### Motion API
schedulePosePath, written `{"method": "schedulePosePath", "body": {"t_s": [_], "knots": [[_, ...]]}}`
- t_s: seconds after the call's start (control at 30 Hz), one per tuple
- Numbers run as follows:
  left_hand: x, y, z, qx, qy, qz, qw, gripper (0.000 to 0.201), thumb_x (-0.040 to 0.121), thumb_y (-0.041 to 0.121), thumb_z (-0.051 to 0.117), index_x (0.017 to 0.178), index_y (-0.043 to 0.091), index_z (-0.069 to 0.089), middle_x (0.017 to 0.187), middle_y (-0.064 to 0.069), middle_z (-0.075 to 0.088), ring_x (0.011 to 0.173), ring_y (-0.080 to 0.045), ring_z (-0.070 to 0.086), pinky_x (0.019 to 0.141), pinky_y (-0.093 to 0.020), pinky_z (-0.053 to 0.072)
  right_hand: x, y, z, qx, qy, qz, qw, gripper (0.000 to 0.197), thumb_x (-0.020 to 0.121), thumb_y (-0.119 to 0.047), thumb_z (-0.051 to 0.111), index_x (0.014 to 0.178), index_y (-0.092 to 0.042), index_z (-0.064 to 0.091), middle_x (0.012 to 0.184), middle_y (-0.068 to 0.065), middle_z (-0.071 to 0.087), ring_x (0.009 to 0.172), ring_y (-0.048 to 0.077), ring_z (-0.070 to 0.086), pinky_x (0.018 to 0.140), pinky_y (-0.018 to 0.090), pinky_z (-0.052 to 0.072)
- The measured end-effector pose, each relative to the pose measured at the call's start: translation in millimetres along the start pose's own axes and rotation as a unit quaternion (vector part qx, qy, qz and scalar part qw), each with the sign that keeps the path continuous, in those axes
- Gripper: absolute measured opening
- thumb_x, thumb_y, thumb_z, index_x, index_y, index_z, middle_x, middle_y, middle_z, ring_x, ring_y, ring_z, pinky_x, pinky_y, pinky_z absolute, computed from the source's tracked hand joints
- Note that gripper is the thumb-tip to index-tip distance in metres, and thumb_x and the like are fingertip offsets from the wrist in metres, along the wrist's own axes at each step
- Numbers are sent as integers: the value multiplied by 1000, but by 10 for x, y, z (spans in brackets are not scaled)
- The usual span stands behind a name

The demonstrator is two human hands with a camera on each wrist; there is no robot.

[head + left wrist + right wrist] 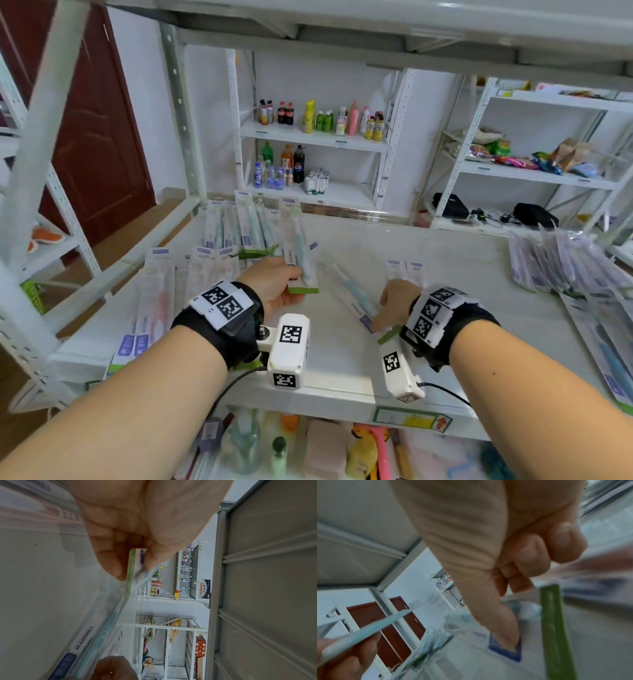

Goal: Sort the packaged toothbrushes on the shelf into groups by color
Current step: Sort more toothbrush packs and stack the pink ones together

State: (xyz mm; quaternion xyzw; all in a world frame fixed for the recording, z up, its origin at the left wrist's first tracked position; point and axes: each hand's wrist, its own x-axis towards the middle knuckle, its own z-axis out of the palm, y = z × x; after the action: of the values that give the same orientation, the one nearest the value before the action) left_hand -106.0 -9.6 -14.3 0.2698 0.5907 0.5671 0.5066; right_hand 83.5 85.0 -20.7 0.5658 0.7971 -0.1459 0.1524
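Shelf (342,370): white, carrying toothbrush packs in loose groups, apparently one colour to a place.
Green pile (246,222): at 11 o'clock from the hands, near the back edge; likely where green packs gather.
Pink packs (150,308): at 9 o'clock, along the left edge.
Purple pile (555,263): at 2 o'clock, well apart from the rest.
Left hand (277,284): fingers and thumb pinch the lower end of a green pack (301,253), raised off the shelf, probably bound for the green pile.
Right hand (397,301): fingers curled, one fingertip pressing the near end of a second green pack (356,294) lying flat between the hands, seemingly to slide or lift it.
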Motion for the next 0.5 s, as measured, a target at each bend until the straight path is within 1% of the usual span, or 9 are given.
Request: {"method": "schedulePosePath", "body": {"t_s": [0.03, 0.07, 0.13, 0.2, 0.27, 0.33, 0.4, 0.47, 0.5], "knots": [[2, 24, -17, -6, 0, 0, 1000, 20, 94, 0, 45, 83, 12, 57, 75, -10, 58, 64, -19, 55, 41, -18, 50, -3, 29, -24, 23, 0, -19, 1000, 48, 75, -39, 73, 108, -7, 59, 105, 5, 60, 96, 21, 58, 76, 26, 46], [6, 49, -41, -11, 1, -1, 1000, 19, 94, 0, 45, 85, 11, 57, 76, -11, 59, 64, -21, 56, 41, -19, 50, -9, 56, -45, 48, 2, -35, 998, 54, 75, -37, 74, 117, -8, 57, 109, 3, 61, 97, 19, 59, 78, 25, 49], [18, 103, -107, -17, 6, -1, 1000, 15, 93, 1, 47, 88, 9, 58, 78, -13, 62, 62, -23, 61, 41, -21, 50, -15, 89, -103, 74, 15, -72, 995, 45, 74, -35, 75, 111, -14, 62, 99, -2, 62, 86, 13, 59, 68, 20, 47], [48, 159, -203, -20, 12, 5, 1000, 13, 93, 2, 48, 88, 8, 58, 69, -11, 68, 55, -21, 66, 40, -21, 50, 49, 93, -206, 127, 42, -96, 986, 29, 74, -37, 74, 95, -19, 67, 83, -5, 62, 66, 7, 55, 54, 16, 41], [84, 222, -309, -18, 24, 9, 1000, 11, 94, 5, 47, 90, 5, 57, 61, -11, 69, 49, -18, 67, 38, -20, 48, 157, 22, -337, 241, 64, -106, 963, 21, 74, -38, 74, 84, -20, 68, 70, -3, 58, 50, 9, 46, 45, 19, 37], [129, 288, -423, 5, 47, 10, 999, 11, 96, 9, 46, 89, 6, 54, 54, -10, 67, 45, -16, 64, 35, -19, 44, 306, -131, -448, 332, 74, -114, 933, 20, 76, -36, 73, 83, -19, 68, 63, 0, 53, 41, 11, 39, 41, 21, 32], [184, 344, -541, 37, 81, 17, 996, 16, 95, 10, 47, 80, 8, 52, 44, -5, 61, 39, -14, 59, 33, -17, 40, 454, -348, -501, 368, 67, -120, 919, 21, 80, -33, 71, 87, -14, 68, 59, 3, 52, 34, 10, 37, 37, 19, 30], [235, 384, -656, 55, 108, 19, 992, 17, 93, 8, 47, 77, 8, 52, 40, -3, 57, 36, -13, 54, 33, -16, 38, 637, -568, -500, 382, 54, -119, 915, 26, 83, -32, 69, 94, -9, 67, 60, 4, 55, 37, 10, 44, 40, 21, 39], [255, 400, -710, 60, 120, 17, 991, 17, 93, 7, 47, 77, 7, 52, 40, -4, 56, 35, -13, 52, 33, -16, 38, 731, -667, -489, 382, 49, -114, 916, 27, 83, -32, 69, 95, -8, 66, 63, 5, 59, 40, 11, 49, 45, 24, 45]]}}
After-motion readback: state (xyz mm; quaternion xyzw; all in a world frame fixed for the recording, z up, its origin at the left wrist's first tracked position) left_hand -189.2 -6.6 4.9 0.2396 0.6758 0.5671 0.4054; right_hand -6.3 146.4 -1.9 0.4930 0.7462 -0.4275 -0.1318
